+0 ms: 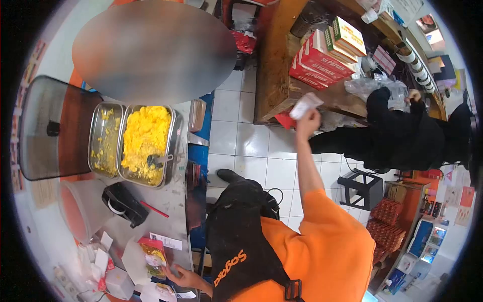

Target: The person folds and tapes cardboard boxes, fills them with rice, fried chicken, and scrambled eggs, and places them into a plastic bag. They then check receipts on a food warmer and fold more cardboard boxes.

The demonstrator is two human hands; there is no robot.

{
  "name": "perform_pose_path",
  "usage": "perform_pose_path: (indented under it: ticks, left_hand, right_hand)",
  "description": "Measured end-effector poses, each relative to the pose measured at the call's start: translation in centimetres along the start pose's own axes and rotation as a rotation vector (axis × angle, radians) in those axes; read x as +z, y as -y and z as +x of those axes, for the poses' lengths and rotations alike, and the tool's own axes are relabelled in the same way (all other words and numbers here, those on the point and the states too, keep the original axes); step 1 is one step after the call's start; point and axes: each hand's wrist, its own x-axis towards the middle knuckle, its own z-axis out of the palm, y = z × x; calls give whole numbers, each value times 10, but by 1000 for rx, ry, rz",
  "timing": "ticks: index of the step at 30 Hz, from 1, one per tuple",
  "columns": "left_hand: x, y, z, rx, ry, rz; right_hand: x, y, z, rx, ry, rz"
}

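Observation:
Stretched out over the floor towards the wooden counter, my right hand pinches a small white packet. My left hand is low at the metal worktable, fingers apart at the edge of a colourful printed packet. White paper lies beside this packet, and a label sheet with a barcode is just above it. Further up the worktable, a metal tray holds crumbly yellow food with a dark-headed utensil in it. A second tray has yellow scraps.
A tape dispenser, red pen and plastic tub share the worktable. Red boxes are stacked on the wooden counter. A person in black stands at that counter. A black stool stands on the tiled floor.

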Motion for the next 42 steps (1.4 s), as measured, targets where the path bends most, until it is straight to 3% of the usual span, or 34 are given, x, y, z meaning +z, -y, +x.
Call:
perform_pose_path:
  ticks: [1,3,5,11,14,17,20,21,26,27,30,31,32,34,35,36,37,38,39,40,42]
  left_hand:
    - [3,-1,1,-11,1,-32]
    - [7,-11,4,0,20,-50]
    - [5,-26,10,52,57,-14]
    - [-3,-44,13,35,118,-81]
    - [-8,-51,8,82,129,-25]
    - [-11,-64,0,89,112,9]
    - [-16,-55,-5,91,142,79]
    - [-20,-54,-7,89,152,92]
    - [-27,-27,3,72,153,-29]
    - [-30,2,9,159,203,68]
    - [-23,50,18,446,111,-54]
    - [-27,-40,18,432,44,132]
    - [-25,-28,16,383,74,74]
    - [-21,6,13,277,132,-35]
    - [-22,6,11,380,166,56]
    - [-22,5,9,479,200,145]
    - [-23,-2,7,577,233,237]
    - [-22,-10,-4,313,245,69]
    - [-20,-27,-18,49,249,-98]
    - [-18,-40,-29,-214,250,-262]
    - [-16,-47,-39,-110,211,-155]
  right_hand:
    - [-1,-32,31,81,-86,-64]
    - [2,-91,83,33,-260,-219]
    - [8,-127,121,161,-238,-296]
    - [17,-88,153,153,97,-430]
    - [18,-64,150,141,153,-380]
    - [28,-96,163,56,76,-507]
    - [28,-108,159,138,-51,-185]
    - [28,-117,159,61,-42,-132]
    - [24,-97,148,120,-83,-373]
    - [26,-97,148,108,-111,-362]
    - [15,-92,136,87,-247,-314]
    - [17,-108,126,36,-323,-295]
    - [17,-118,117,-18,-392,-274]
    - [1,-113,63,29,-282,-309]
    - [-8,-128,28,-68,-169,-310]
    - [-23,-125,-12,80,127,-185]
    - [-22,-173,-65,1,260,-377]
    - [-26,-216,-118,330,729,-283]
    - [-50,-155,-143,821,1025,139]
    - [-64,-122,-165,829,1359,127]
    - [-73,-41,-178,10,1772,-110]
